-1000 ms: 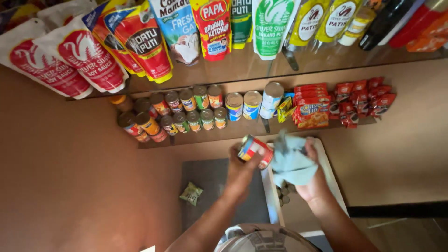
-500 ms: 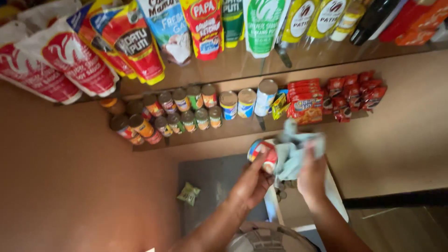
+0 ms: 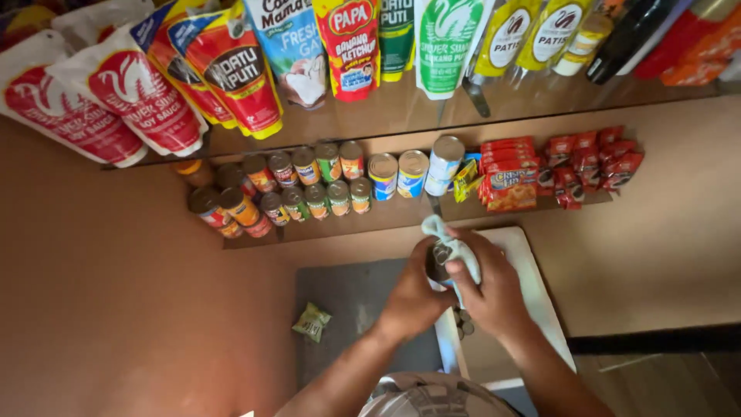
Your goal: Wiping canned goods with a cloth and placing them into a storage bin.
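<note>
Can (image 3: 438, 262) held mid-air above white tray (image 3: 532, 278), long axis roughly upright, top toward camera. Left hand (image 3: 413, 297) fingers wrapped closed around can body from left. Right hand (image 3: 494, 289) fingers pinching pale cloth (image 3: 455, 247) onto can top, equally near

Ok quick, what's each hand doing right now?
Left hand: closed around a can, holding it.
Right hand: closed on a pale blue cloth, pressing it on the can's top.
</note>
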